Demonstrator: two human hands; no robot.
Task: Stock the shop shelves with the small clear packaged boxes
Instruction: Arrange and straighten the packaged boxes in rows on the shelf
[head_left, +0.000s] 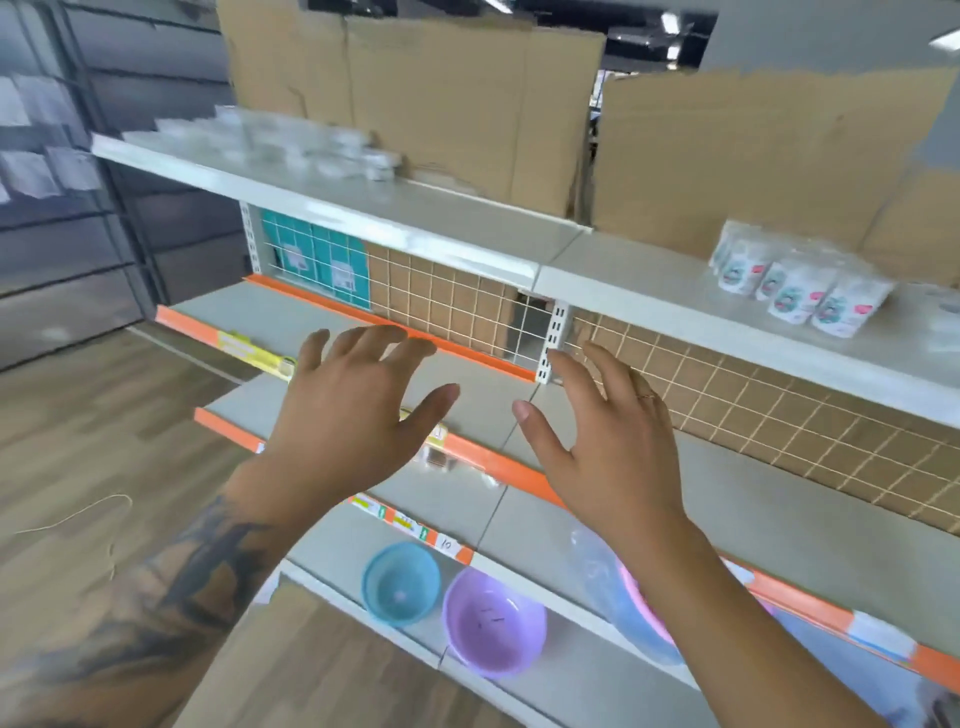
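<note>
With our left hand (358, 410) and right hand (602, 441) spread and holding nothing, the clear boxes (291, 137), blurred but seemingly crowded at the top shelf (363, 208) edge, could topple if we reach carelessly.

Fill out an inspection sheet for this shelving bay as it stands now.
Surface: grey shelves with orange price strips; the middle tiers look bare.
Job's things: clear boxes grouped on the top shelf's left part, blurred.
Clutter: blue bowl and purple bowl on the lowest shelf; white pouches on the upper right shelf.
Grippers: left hand and right hand open, fingers spread, holding nothing.
Cables: thin cord lying on the wood floor.
Surroundings: cardboard sheets behind the top shelf; wire grid backing.
</note>
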